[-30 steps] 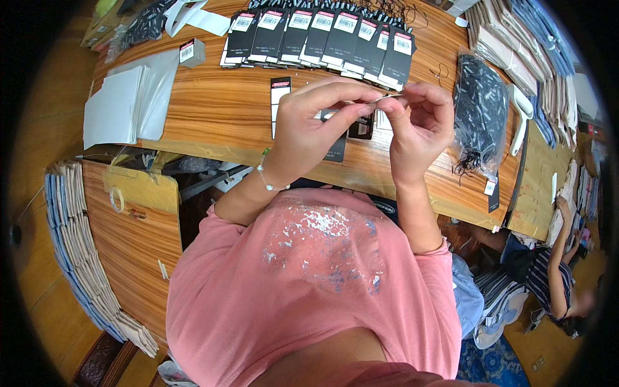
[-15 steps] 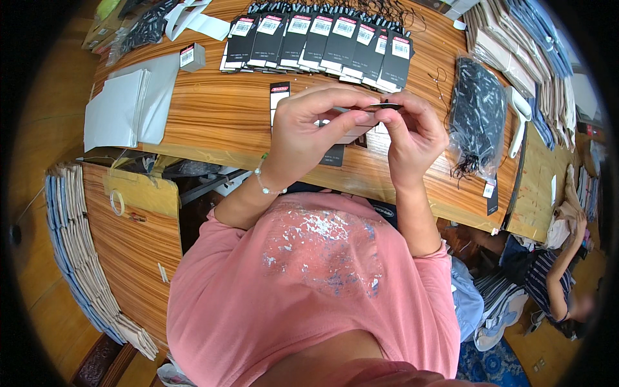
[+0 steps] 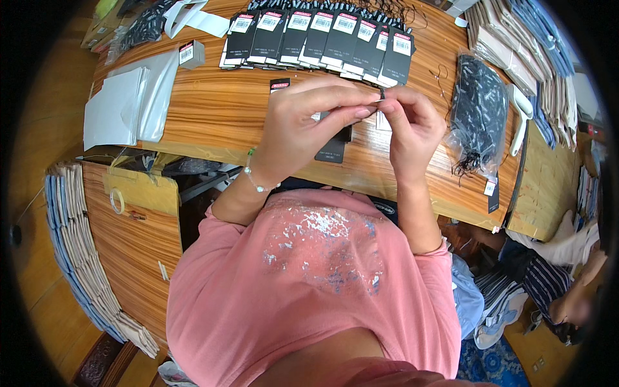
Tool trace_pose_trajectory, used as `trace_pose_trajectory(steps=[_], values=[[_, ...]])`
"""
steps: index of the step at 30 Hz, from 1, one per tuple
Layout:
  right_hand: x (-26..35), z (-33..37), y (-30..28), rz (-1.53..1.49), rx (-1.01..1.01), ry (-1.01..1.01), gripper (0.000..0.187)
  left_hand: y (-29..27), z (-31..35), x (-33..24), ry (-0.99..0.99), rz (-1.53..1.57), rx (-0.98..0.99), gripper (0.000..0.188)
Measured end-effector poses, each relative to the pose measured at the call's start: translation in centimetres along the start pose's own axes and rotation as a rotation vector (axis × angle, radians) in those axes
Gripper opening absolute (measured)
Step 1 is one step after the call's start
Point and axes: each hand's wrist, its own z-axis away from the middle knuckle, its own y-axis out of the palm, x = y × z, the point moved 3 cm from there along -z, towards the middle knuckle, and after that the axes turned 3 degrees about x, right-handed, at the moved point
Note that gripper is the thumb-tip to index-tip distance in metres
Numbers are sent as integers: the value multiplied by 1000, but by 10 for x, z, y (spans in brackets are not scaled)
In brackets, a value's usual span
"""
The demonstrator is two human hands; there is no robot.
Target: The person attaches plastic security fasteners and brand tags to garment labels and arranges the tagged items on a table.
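My left hand (image 3: 303,119) and my right hand (image 3: 414,122) meet over the table, both closed in a pinch. Between their fingertips is a small dark hang tag string (image 3: 382,94); its exact form is mostly hidden. Just below the fingers shows a white tag piece (image 3: 383,122), and I cannot tell whether it is held or lies on the table. Under my left hand a black hang tag (image 3: 331,152) lies on the table, partly covered. Another hang tag (image 3: 280,84) with a red-and-white label peeks out above my left wrist.
A fanned row of black hang tags (image 3: 325,40) with strings lies at the back. To the right are a bag of black strings (image 3: 477,113), a white handheld tool (image 3: 519,119) and folded garments (image 3: 506,48). White sheets (image 3: 116,113) lie left. A co-worker (image 3: 548,284) is at the lower right.
The thin tag seen edge-on between my fingertips has turned, and a small dark piece now stands up there. My left hand has shifted slightly left and down. The co-worker's arm has moved.
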Motion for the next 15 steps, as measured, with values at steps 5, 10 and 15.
trace_pose_trajectory(steps=[5,10,15], values=[[2,-6,4,-311,176,302,10,-5,-1,4,115,-153,-15,18],[-1,-6,3,-508,256,421,9,-6,1,2,157,-174,63,19],[-6,-9,-4,-619,94,352,8,-11,0,4,136,-210,163,15]])
